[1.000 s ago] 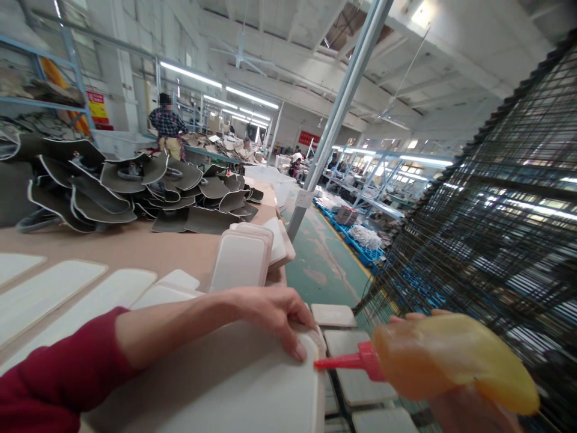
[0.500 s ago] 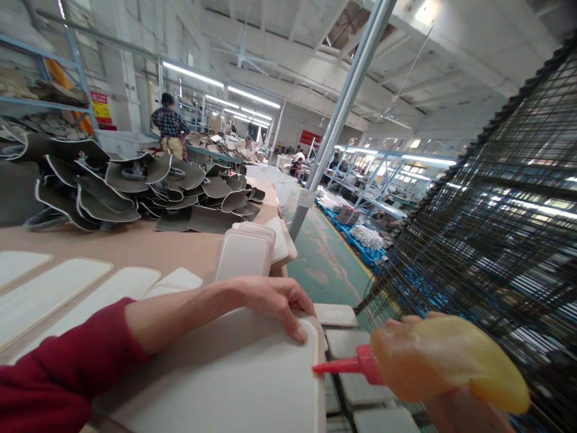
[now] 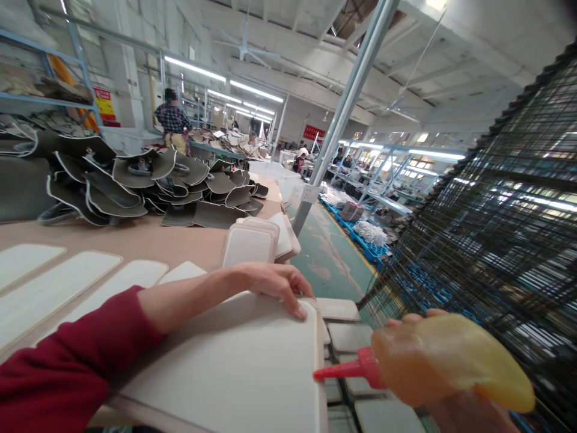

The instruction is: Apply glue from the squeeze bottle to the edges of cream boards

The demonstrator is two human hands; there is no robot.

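Note:
My left hand [image 3: 274,285] presses its fingers flat on the far right corner of a white padded panel [image 3: 234,373] lying on the tan table [image 3: 135,240]. My right hand [image 3: 469,412], mostly hidden under it, grips a yellow squeeze bottle [image 3: 451,361] with a red nozzle [image 3: 342,370]. The nozzle tip touches the panel's right edge, below my left fingers. A red sleeve [image 3: 58,367] covers my left arm.
More white panels [image 3: 58,288] lie in a row at left, and a small stack [image 3: 252,240] stands behind. Dark grey cut pieces [image 3: 135,180] are heaped at the back. A black wire rack [image 3: 496,228] stands right, with panels [image 3: 347,337] on its shelf. A person [image 3: 174,123] works far off.
The red nozzle has slid toward me along the panel's right edge, away from my left fingers. The view has shifted slightly, and my left hand stays pressed on the corner.

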